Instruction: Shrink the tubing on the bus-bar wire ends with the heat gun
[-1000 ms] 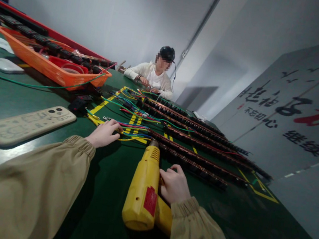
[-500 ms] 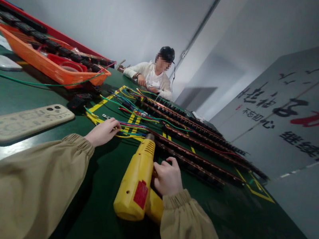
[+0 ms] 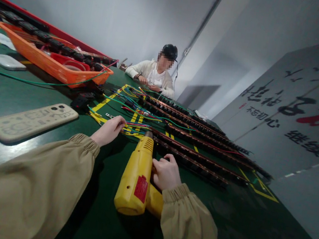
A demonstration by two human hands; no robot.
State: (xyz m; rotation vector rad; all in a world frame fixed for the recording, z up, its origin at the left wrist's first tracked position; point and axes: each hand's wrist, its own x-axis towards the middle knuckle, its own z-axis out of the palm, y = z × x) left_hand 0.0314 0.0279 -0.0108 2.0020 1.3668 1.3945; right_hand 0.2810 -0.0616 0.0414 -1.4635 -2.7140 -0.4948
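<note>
My right hand (image 3: 167, 172) is closed around the handle of a yellow heat gun (image 3: 135, 176), which has a red label on its body. Its nozzle points away from me, at the left end of the nearest long dark strip (image 3: 189, 158). My left hand (image 3: 109, 130) pinches a bundle of coloured wires (image 3: 136, 125) that run to that end. More yellow wires (image 3: 96, 116) lie beyond the wrist, beside a small black block (image 3: 82, 100). The left fingertips partly cover the wires.
Further long strips with copper-coloured lengths (image 3: 204, 142) lie behind on the green table (image 3: 251, 231). On the left are a patterned phone (image 3: 32, 121), a white device (image 3: 6, 61) and an orange basket (image 3: 55, 66) with parts. A co-worker (image 3: 154, 76) sits across the table.
My left hand has shifted slightly right and up along the wires. The heat gun's nozzle has moved a little left and up, still by the strip's end. The whole view has turned slightly.
</note>
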